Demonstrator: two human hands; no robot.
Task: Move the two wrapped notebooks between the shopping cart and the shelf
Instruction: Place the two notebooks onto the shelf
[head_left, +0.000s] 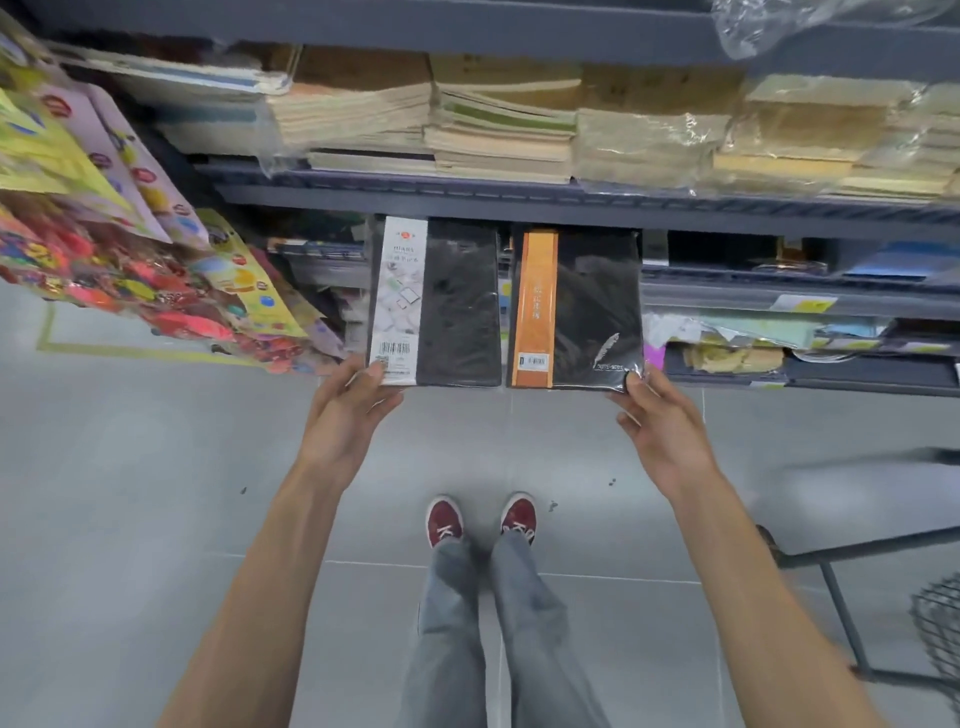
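Note:
Two plastic-wrapped black notebooks are held side by side in front of the grey shelf. The left notebook has a white paper band with a barcode. My left hand pinches its lower left corner. An orange band and a feather print mark the right notebook, and my right hand grips its lower right corner. Both notebooks' far ends reach up to the front edge of the shelf. The shopping cart shows only as dark metal bars and a wire basket at the right edge.
Stacks of wrapped paper pads fill the shelf level above the notebooks. Colourful sticker packs hang at the left. Lower shelf levels at the right hold mixed stationery. My legs and red shoes stand on grey floor tiles.

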